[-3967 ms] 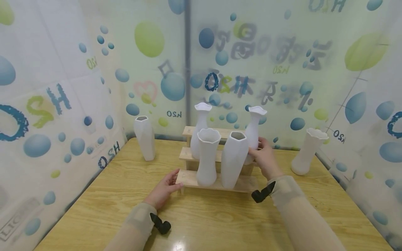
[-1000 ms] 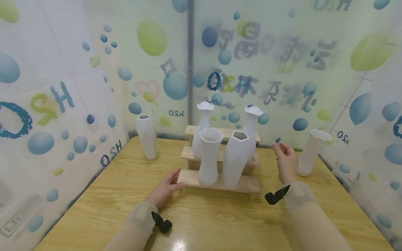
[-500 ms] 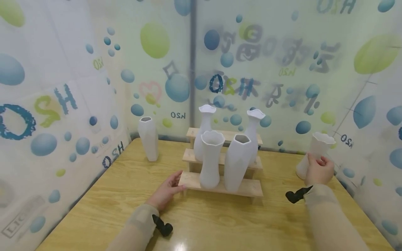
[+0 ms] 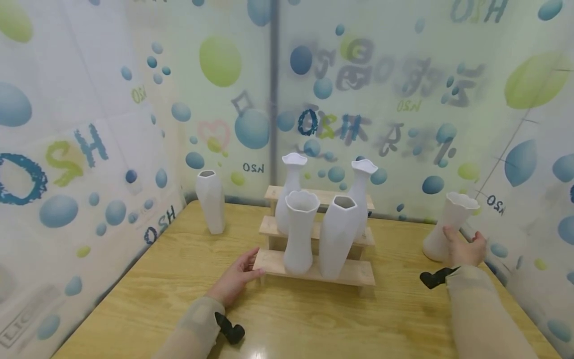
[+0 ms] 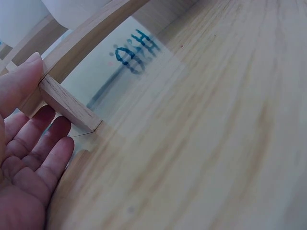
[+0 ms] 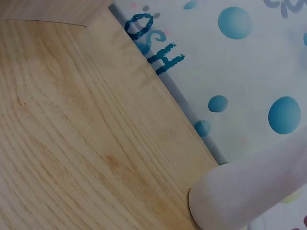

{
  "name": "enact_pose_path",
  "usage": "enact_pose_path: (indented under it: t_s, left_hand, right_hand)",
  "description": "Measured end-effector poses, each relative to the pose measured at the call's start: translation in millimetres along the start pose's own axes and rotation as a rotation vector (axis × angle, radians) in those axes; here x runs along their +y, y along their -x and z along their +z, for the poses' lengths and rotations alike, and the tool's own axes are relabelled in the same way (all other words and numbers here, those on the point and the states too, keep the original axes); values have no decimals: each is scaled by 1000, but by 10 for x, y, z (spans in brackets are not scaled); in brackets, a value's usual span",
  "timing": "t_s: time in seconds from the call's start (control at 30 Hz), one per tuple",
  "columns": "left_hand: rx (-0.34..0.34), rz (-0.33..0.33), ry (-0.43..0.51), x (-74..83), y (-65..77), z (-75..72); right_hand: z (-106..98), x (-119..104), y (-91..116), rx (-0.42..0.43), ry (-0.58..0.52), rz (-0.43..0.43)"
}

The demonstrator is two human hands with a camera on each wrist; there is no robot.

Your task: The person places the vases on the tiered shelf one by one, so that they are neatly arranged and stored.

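My right hand (image 4: 468, 249) is at a white vase (image 4: 455, 212) with a scalloped rim, far right on the table. The thumb overlaps the vase's front; the fingers reach along its right side, with a gap to it. In the right wrist view the vase's lower body (image 6: 240, 196) stands on the wood, and mere slivers of fingers show in the corner. My left hand (image 4: 233, 278) holds the left end of a three-step wooden rack (image 4: 269, 259), thumb on top of the lowest step. In the left wrist view its fingers (image 5: 36, 139) lie below the board.
Two vases stand on the lowest step: a scalloped one (image 4: 299, 234) and a faceted one (image 4: 338, 237). Behind them are two slim flared vases (image 4: 293, 177) and another faceted vase (image 4: 211, 202) stands left on the table (image 4: 314, 324). Printed curtains (image 4: 215, 114) enclose the table.
My right hand has left the slim vase on the rack's right and moved right to the scalloped vase, its thumb and fingers now spread apart. My left hand has stayed at the rack.
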State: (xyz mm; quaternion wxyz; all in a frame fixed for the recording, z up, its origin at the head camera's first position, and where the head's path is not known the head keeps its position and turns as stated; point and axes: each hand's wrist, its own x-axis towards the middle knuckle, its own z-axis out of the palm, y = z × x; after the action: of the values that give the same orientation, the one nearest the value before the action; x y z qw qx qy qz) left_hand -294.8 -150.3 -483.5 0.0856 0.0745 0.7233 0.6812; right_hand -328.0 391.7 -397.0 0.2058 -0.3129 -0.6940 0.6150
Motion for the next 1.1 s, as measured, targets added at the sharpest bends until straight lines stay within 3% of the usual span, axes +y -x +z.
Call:
enact_pose_path:
  t_s: [0.23,0.53,0.67,0.9,1.1]
  left_hand:
    - [-13,3,-8,-4,-8,5]
    - [-12,-6,-2,-3,-6,6]
    - [-12,-6,-5,-2,-2,3]
    - [-20,-11,-8,3,2,-8]
    - [-22,-11,0,4,4,-15]
  right_hand:
    - [-31,-26,-107,-155,17,15]
    - [12,-118,-201,-259,-62,2]
    - [64,-125,-251,-247,-76,-6]
    - [100,-40,-290,-214,80,-68]
    - [100,61,-297,-170,139,-91]
